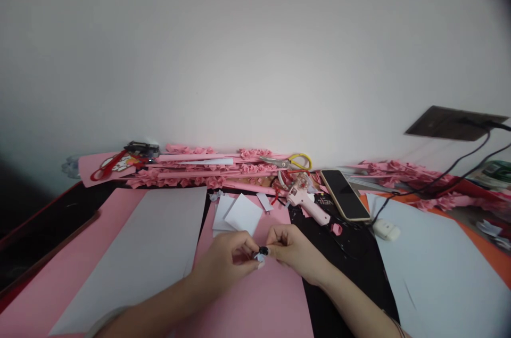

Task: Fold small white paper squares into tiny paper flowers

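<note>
My left hand is closed in a pinch on a small folded piece of white paper above the pink sheet. My right hand is closed too, its thumb and forefinger meeting a small black item at the paper's upper edge. What that black item is I cannot make out, and the fingertips partly cover both. Just beyond my hands lie several white paper squares and a narrow white strip.
A pink glue gun, a phone and a white case lie to the right. Yellow-handled scissors rest near pink paper flower stems along the wall. Large white sheets flank the middle. Black cables hang from a wall socket.
</note>
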Tool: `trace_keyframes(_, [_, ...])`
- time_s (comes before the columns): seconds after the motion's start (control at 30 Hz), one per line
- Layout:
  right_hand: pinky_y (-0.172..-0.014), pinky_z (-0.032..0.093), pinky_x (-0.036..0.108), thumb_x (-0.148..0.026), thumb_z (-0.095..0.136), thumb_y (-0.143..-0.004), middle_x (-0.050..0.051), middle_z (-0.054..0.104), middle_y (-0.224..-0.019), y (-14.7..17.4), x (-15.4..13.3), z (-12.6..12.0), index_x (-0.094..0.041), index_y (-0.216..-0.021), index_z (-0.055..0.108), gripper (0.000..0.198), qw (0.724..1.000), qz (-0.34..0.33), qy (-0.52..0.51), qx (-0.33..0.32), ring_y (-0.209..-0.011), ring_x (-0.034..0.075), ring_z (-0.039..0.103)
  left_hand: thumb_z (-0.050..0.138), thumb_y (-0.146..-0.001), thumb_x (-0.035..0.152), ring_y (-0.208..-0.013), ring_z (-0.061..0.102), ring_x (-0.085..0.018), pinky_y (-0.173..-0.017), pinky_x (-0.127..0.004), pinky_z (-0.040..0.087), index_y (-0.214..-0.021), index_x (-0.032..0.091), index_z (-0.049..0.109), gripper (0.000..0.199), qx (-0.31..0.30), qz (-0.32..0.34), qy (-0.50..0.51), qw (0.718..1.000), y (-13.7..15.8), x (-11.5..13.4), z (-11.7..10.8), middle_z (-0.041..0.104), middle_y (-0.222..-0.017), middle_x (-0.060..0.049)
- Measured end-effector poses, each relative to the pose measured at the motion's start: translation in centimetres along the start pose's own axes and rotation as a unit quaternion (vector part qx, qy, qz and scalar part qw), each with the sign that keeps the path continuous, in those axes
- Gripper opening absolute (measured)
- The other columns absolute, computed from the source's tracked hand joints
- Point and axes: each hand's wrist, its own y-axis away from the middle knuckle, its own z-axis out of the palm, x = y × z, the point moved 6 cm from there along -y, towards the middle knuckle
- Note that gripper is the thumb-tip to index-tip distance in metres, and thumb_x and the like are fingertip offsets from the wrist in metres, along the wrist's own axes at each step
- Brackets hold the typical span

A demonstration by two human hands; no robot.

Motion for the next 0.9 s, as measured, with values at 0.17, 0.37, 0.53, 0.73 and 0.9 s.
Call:
trace_keyframes(0.17, [-0.038,0.014,0.019,-0.037,0.072,-0.068,-0.009,0.038,-0.044,0.2,0.1,0.0,-0.015,-0.059,0.047,0.034,0.999,0.024,-0.025,-0.033,-0.039,0.004,0.026,0.065,-0.065,0.014,-0.066,0.062,-0.015,-0.064,-0.024,0.048,-0.071,0.015,0.062,0.006,-0.013,0.004,0.006,1.000,0.0,-0.1,0.3,0.066,-0.071,-0.002])
trace_keyframes(0.37, [-0.036,0.012,0.018,-0.036,0.077,-0.060,-0.010,0.039,-0.041,0.5,0.6,0.2,-0.014,-0.058,0.047,0.037,0.990,0.085,-0.088,-0.070,-0.037,0.002,0.025,0.068,-0.063,0.016,-0.065,0.063,-0.015,-0.060,-0.022,0.047,-0.071,0.015,0.060,0.012,-0.052,-0.019,0.077,0.995,0.1,-0.8,0.9,0.068,-0.071,-0.001])
trace_keyframes(0.53, [-0.035,0.012,0.018,-0.034,0.078,-0.060,-0.009,0.041,-0.041,0.4,0.5,0.3,-0.014,-0.058,0.050,0.035,0.989,0.082,-0.110,-0.054,-0.036,0.001,0.025,0.067,-0.065,0.016,-0.070,0.066,-0.017,-0.061,-0.022,0.046,-0.075,0.017,0.058,0.013,-0.054,-0.035,0.085,0.994,0.1,-1.3,0.9,0.070,-0.073,-0.002])
trace_keyframes(0.73, [-0.035,0.011,0.018,-0.032,0.079,-0.059,-0.010,0.041,-0.040,0.4,0.6,0.2,-0.014,-0.058,0.050,0.034,0.987,0.097,-0.121,-0.050,-0.035,0.001,0.025,0.066,-0.066,0.015,-0.073,0.065,-0.017,-0.065,-0.023,0.047,-0.075,0.017,0.059,0.012,-0.049,-0.017,0.064,0.997,0.1,-1.1,0.8,0.069,-0.076,-0.002])
trace_keyframes(0.9, [-0.035,0.009,0.018,-0.032,0.080,-0.057,-0.010,0.040,-0.040,0.6,1.1,0.4,-0.013,-0.060,0.050,0.035,0.979,0.123,-0.139,-0.085,-0.036,0.001,0.022,0.066,-0.066,0.014,-0.072,0.063,-0.015,-0.067,-0.023,0.048,-0.075,0.016,0.060,0.010,-0.063,0.016,0.082,0.995,0.1,-0.3,0.9,0.066,-0.076,-0.002])
